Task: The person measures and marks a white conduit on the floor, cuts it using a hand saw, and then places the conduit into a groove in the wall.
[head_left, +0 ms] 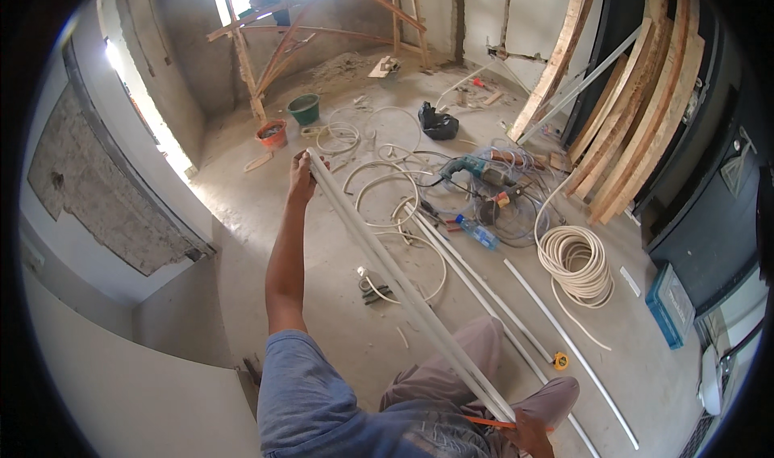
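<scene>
My left hand (303, 176), arm stretched forward, is closed on the upper end of long white plastic lengths (391, 290) held together diagonally across my lap. My right hand (526, 427) is closed at their lower end, by my knee, with a thin orange item (488, 422) at it that I cannot make out. More white lengths (597, 385) lie on the floor to the right, beside a yellow tape measure (561, 361). A coil of cream hose or cable (572, 260) lies further right.
A power tool (476, 172) sits among tangled tubing, near a water bottle (476, 231) and black bag (438, 125). Two buckets (305, 110) and timber trestles (242, 71) stand at the back. Boards (677, 95) lean on the right. A blue case (669, 305) is at the right.
</scene>
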The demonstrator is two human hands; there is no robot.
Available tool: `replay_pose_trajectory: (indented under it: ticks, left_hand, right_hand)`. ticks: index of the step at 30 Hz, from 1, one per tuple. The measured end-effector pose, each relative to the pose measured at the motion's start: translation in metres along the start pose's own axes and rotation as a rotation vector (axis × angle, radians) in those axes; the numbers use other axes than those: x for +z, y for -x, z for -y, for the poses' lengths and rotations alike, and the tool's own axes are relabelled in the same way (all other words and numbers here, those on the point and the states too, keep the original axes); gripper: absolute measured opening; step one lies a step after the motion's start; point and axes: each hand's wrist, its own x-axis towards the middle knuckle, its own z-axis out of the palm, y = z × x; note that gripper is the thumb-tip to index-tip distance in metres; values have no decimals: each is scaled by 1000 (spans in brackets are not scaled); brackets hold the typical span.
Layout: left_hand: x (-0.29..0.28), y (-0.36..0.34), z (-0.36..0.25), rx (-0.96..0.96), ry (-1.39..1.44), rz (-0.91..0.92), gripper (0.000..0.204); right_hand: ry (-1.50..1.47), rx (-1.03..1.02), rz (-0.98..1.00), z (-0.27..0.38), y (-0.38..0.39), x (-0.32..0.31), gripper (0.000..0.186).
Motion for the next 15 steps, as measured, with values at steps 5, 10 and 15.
replay_pose_trajectory:
  ticks: [5, 10, 15]
  left_hand:
    - [7, 4, 1, -18, -79, -50, 40]
    - [18, 7, 3, -54, -139, -57, 42]
    - [6, 2, 6, -51, -140, -36, 43]
  right_hand:
    - [67, -39, -188, 41, 2, -29, 54]
    - [148, 7, -83, 33, -2, -29, 60]
    - [47, 65, -6, 17, -7, -17, 58]
